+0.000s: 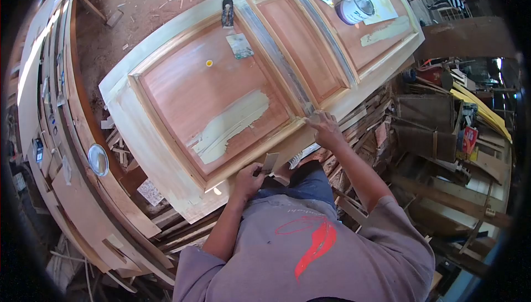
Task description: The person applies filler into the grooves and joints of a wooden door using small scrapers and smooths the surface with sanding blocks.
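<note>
A wooden door panel [166, 86] with raised frames and smears of pale filler [235, 122] lies in front of me. My left hand [249, 180], at the door's near edge, is closed round a small flat scraper [269, 163]. My right hand [326, 130] rests on the near frame below the middle strips, its fingers pressed together; whatever they hold, if anything, is too small to tell. On the door's left panel are a yellow round cap [209, 63], a paint-stained square piece [239, 46] and a dark-handled tool [227, 14].
An open paint can [354, 8] stands on a stained sheet [385, 4] at the door's far right. Long boards [83, 108] lean along the left, with a round metal lid [98, 160] on them. Scrap wood and a dark box [423, 125] lie to the right.
</note>
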The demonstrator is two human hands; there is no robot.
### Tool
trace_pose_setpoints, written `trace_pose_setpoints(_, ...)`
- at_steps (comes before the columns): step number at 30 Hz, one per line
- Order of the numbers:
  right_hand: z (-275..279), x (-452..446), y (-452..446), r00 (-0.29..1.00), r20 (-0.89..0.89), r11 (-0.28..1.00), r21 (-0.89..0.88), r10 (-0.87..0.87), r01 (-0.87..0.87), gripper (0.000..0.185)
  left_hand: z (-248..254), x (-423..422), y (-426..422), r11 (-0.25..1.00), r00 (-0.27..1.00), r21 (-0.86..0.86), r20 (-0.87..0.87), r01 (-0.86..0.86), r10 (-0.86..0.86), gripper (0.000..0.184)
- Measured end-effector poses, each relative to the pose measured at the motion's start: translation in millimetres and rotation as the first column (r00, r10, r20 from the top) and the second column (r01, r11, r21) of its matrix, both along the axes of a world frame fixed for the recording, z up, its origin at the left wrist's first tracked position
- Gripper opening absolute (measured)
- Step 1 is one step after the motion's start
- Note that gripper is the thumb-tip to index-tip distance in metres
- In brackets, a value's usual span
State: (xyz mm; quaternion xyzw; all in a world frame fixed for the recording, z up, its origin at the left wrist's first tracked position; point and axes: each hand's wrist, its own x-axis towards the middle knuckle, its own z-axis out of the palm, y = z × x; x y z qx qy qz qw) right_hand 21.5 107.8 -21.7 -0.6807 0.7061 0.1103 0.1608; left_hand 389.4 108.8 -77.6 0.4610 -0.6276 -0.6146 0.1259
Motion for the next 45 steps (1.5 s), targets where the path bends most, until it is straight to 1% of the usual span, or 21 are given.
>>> trace_pose_setpoints(3, -14, -4, 0, 0.972, -0.128, 0.973, -0.097, 0.196, -0.209, 0.06, 1, 1, 1, 1.0, 0.999, 0.02, -0.022, -0.023, 0.024, 0.026)
trace_pose_setpoints(5, -26, -10, 0, 0.909, -0.25, 0.917, -0.134, 0.335, -0.375, 0.058, 3, 2, 1, 0.999, 1.0, -0.027, 0.0, -0.026, 0.026, 0.026)
trace_pose_setpoints(7, -28, -10, -9, 0.869, -0.266, 0.898, -0.023, 0.417, -0.439, 0.057, 3, 5, 3, 0.998, 0.999, -0.043, 0.01, -0.044, 0.044, 0.025)
trace_pose_setpoints(9, -26, -9, -16, 0.859, -0.278, 0.902, 0.121, 0.431, -0.414, 0.057, 3, 7, 3, 0.997, 0.998, -0.038, -0.002, -0.065, 0.065, 0.025)
trace_pose_setpoints(11, -21, -10, -23, 0.873, -0.295, 0.906, 0.294, 0.388, -0.304, 0.056, 6, 10, 3, 0.995, 0.995, -0.001, -0.022, -0.102, 0.102, 0.025)
trace_pose_setpoints(12, -11, -10, -26, 0.906, -0.238, 0.923, 0.253, 0.349, -0.289, 0.056, 7, 11, 2, 0.992, 0.992, 0.019, -0.033, -0.124, 0.125, 0.025)
trace_pose_setpoints(14, 12, -9, -30, 0.951, -0.11, 0.946, 0.184, 0.289, -0.266, 0.056, -6, 12, 5, 0.991, 0.991, -0.031, -0.044, -0.13, 0.128, 0.025)
trace_pose_setpoints(15, 11, -3, -25, 0.946, -0.064, 0.934, 0.194, 0.318, -0.301, 0.053, -7, 15, 9, 0.992, 0.992, -0.05, -0.045, -0.118, 0.116, 0.025)
trace_pose_setpoints(17, 8, 9, -27, 0.93, 0.017, 0.912, 0.189, 0.367, -0.364, 0.047, -7, 14, 13, 0.993, 0.993, -0.016, -0.033, -0.113, 0.113, 0.025)
trace_pose_setpoints(18, 6, 10, -28, 0.928, -0.009, 0.911, 0.195, 0.373, -0.364, 0.047, -3, 13, 12, 0.994, 0.993, 0.001, -0.026, -0.112, 0.112, 0.025)
trace_pose_setpoints(20, -4, 12, -29, 0.92, -0.054, 0.906, 0.209, 0.387, -0.369, 0.047, 3, 14, 11, 0.992, 0.992, -0.027, -0.019, -0.126, 0.125, 0.026)
trace_pose_setpoints(23, -27, -12, -27, 0.88, -0.155, 0.893, 0.108, 0.45, -0.437, 0.043, 0, 17, 12, 0.99, 0.989, -0.007, -0.028, -0.143, 0.143, 0.027)
trace_pose_setpoints(26, -23, -11, -42, 0.814, -0.23, 0.841, 0.244, 0.534, -0.483, 0.038, -2, 22, 11, 0.989, 0.988, -0.016, -0.041, -0.147, 0.146, 0.027)
trace_pose_setpoints(29, -22, 11, -50, 0.684, -0.357, 0.766, 0.4, 0.636, -0.503, 0.035, -3, 31, 11, 0.984, 0.984, -0.024, -0.039, -0.177, 0.176, 0.026)
trace_pose_setpoints(30, -19, 15, -57, 0.681, -0.35, 0.756, 0.435, 0.643, -0.489, 0.036, -3, 32, 11, 0.981, 0.98, -0.021, -0.039, -0.194, 0.193, 0.026)
trace_pose_setpoints(32, -10, 24, -67, 0.681, -0.335, 0.734, 0.506, 0.651, -0.452, 0.036, -3, 38, 12, 0.977, 0.976, 0.006, -0.045, -0.212, 0.212, 0.025)
trace_pose_setpoints(35, 14, 15, -75, 0.869, -0.159, 0.867, 0.271, 0.469, -0.418, 0.043, -4, 41, 14, 0.97, 0.969, 0.031, -0.041, -0.243, 0.244, 0.025)
trace_pose_setpoints(38, 5, 15, -66, 0.941, -0.092, 0.886, 0.376, 0.325, -0.27, 0.06, 0, 39, 16, 0.976, 0.975, 0.002, -0.041, -0.22, 0.22, 0.024)
trace_pose_setpoints(41, -9, 18, -56, 0.93, -0.165, 0.884, 0.4, 0.328, -0.241, 0.067, 4, 38, 12, 0.978, 0.977, -0.021, -0.053, -0.206, 0.204, 0.024)
trace_pose_setpoints(44, -14, 27, -58, 0.948, -0.198, 0.872, 0.472, 0.247, -0.129, 0.058, 0, 37, 13, 0.982, 0.98, 0.017, -0.061, -0.188, 0.189, 0.024)
trace_pose_setpoints(45, -16, 26, -58, 0.947, -0.197, 0.861, 0.492, 0.255, -0.13, 0.051, -1, 37, 12, 0.983, 0.981, 0.033, -0.064, -0.183, 0.185, 0.024)
